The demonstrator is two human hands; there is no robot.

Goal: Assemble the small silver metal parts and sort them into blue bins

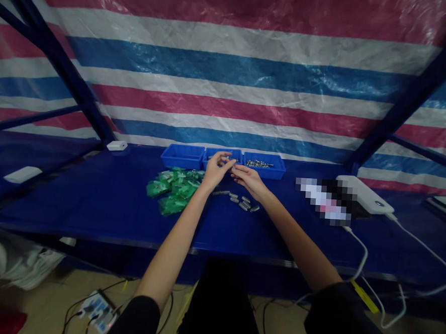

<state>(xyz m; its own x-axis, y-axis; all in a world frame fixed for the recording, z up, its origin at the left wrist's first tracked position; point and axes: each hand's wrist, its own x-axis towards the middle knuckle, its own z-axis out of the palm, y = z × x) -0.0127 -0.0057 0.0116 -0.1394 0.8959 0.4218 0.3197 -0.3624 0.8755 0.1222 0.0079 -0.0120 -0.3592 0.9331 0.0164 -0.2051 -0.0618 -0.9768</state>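
My left hand [216,167] and my right hand [248,178] meet over the blue table [103,200], just in front of the middle blue tray [223,156]. Both pinch with thumb and fingertips; whatever sits between the fingers is too small to name. Several small metal parts [243,200] lie loose on the table under my right wrist. A heap of green packets [173,188] lies left of my left wrist. The right blue tray [264,165] holds more metal parts. The left blue tray [183,156] looks bare inside.
A white power bank [365,195] with a white cable [361,253] lies at the right, beside a blurred-out item. Small white boxes [117,145] rest at the left. Blue frame posts rise on both sides before a striped tarp. A power strip [99,310] lies on the floor.
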